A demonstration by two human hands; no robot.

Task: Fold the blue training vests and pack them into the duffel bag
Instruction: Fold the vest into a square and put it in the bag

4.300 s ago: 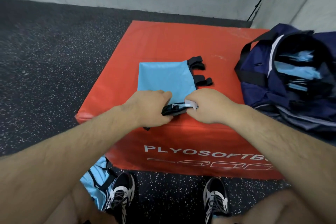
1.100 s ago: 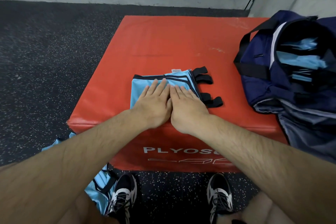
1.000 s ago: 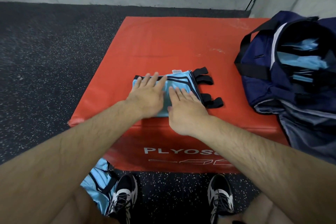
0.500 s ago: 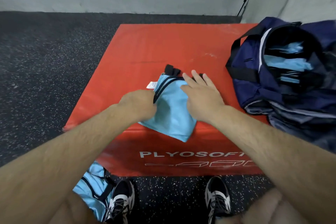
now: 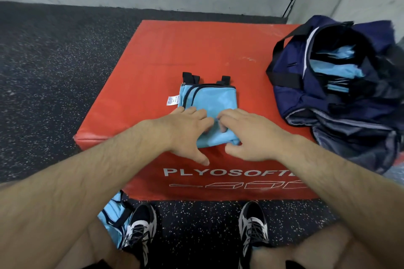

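Pressing the folded vest onto the box with the left grip spread flat; pinching its near edge in the curled right grip; unzipped bag just right.

Lying near the front edge of the plyo box, under left hand and right hand: folded vest. Sitting right of it, at the box's edge: duffel bag, holding packed vests.
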